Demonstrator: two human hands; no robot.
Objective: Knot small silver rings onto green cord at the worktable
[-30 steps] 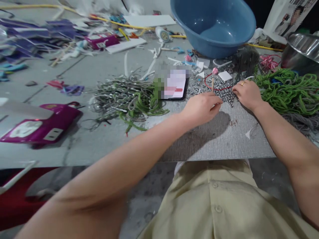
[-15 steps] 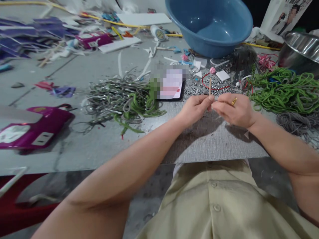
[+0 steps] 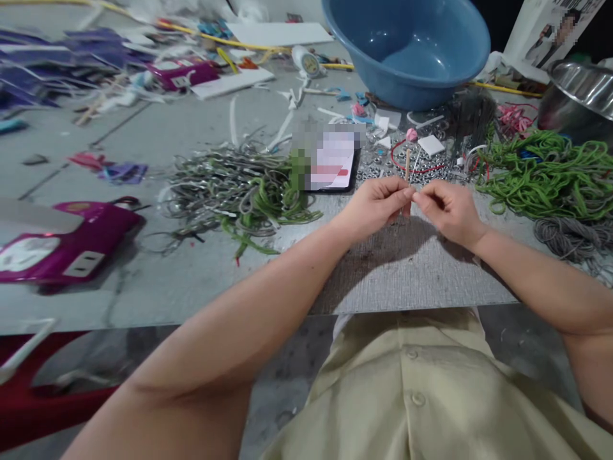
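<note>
Stick (image 3: 407,165), thin, tan, wooden, in front of round blue plastic basin (image 3: 407,89), pinched low by left hand (image 3: 380,201), probably light, stiff, best gripped there; right hand (image 3: 445,207) pinched closed, contents unclear.

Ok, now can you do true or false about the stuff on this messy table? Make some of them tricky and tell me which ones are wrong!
1. The left hand and the right hand are close together. True.
2. The thin stick is far away from both hands. False: it shows just beside the left hand.
3. The blue basin is farther back than the phone. True.
4. The phone is inside the blue basin. False: it is outside it, next to the silver beads.
5. The bright green cords are nearer the right hand than the left hand. True.
</note>
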